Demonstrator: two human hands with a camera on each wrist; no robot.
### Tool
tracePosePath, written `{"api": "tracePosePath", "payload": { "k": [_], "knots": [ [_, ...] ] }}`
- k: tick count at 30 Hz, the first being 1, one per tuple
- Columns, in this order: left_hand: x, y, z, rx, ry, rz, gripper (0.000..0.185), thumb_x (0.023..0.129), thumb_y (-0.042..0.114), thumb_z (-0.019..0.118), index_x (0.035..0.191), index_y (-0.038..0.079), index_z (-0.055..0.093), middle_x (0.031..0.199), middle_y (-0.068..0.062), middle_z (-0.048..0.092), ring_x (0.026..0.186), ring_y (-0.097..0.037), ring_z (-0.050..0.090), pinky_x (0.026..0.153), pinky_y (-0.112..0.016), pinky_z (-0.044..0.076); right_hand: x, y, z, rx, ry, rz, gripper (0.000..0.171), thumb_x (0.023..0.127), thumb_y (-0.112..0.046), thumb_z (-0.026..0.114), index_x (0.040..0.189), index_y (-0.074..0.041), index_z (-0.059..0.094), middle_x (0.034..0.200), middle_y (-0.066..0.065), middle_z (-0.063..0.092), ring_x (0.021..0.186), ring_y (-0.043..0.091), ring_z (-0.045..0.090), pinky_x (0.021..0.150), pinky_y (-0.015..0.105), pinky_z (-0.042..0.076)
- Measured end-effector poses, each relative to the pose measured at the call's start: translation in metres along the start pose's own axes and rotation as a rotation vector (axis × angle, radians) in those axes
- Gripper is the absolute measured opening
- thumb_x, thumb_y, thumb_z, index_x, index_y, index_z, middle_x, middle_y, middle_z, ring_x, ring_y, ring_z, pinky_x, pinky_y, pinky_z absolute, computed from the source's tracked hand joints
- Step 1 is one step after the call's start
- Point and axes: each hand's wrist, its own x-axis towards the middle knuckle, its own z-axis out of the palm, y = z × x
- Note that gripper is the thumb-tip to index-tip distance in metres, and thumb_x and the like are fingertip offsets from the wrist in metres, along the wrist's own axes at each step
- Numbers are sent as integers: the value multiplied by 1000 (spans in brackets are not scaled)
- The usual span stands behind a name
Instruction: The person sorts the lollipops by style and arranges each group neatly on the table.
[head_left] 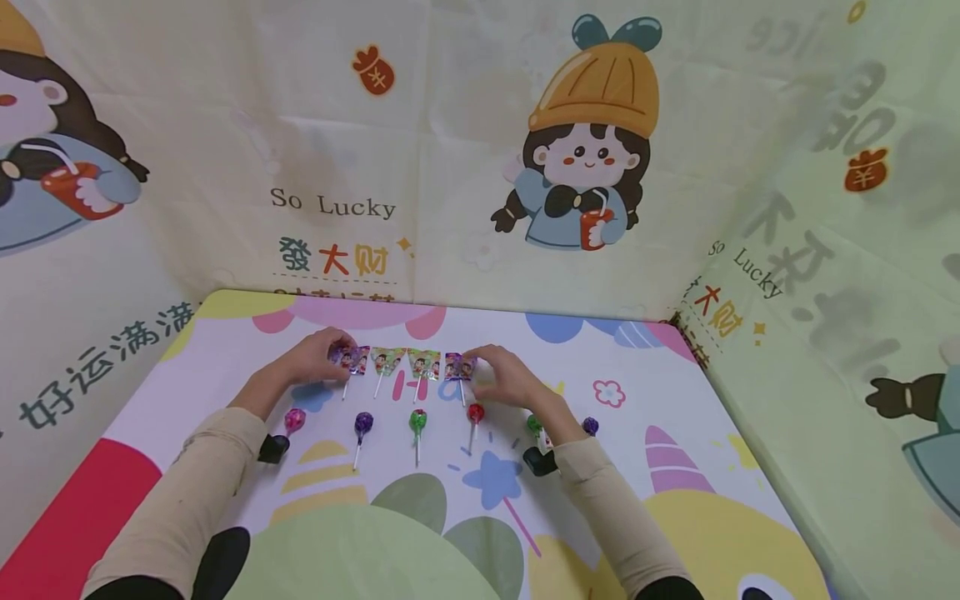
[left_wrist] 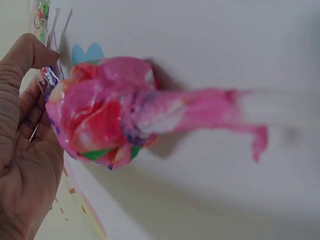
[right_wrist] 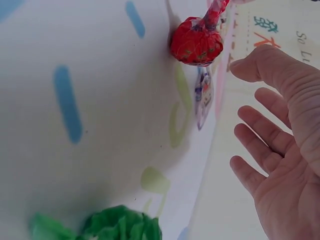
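Observation:
A row of flat-wrapped lollipops crosses the far part of the table. My left hand (head_left: 318,357) is at the left end, pinching the edge of a purple-wrapped lollipop (head_left: 356,359) between thumb and fingers; its wrapper (left_wrist: 48,80) shows beside the thumb in the left wrist view. Two lollipops in green-yellow wrappers, one left (head_left: 387,360) and one right (head_left: 424,364), lie in the middle. At the right end is another purple-wrapped lollipop (head_left: 459,367). My right hand (head_left: 510,379) is beside it, its fingers spread and holding nothing in the right wrist view.
Nearer me lies a row of round lollipops: pink (head_left: 295,420), purple (head_left: 363,423), green (head_left: 417,421), red (head_left: 476,413), another green (head_left: 534,424) and, by the right wrist, another purple (head_left: 591,427). A printed cloth (head_left: 465,167) hangs behind the table.

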Motion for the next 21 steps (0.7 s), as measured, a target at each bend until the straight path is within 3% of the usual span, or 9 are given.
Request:
{"api": "tracePosePath", "payload": {
  "k": [10,21],
  "knots": [
    [3,-2,1,6,0,0,56,77,22,78,125,6,51,133,-19,48,125,-38,42,108,-58,30,-25,2,-3,58,75,-61,59,80,-14,75,135,-12,54,135,6,54,129,26,45,108,47,36],
    [1,-1,0,12,2,16,55,78,21,77,124,5,52,132,-21,49,124,-39,42,108,-58,30,-50,2,-2,112,100,-38,59,81,-18,74,135,-14,52,137,1,52,129,24,44,105,49,39]
  ]
}}
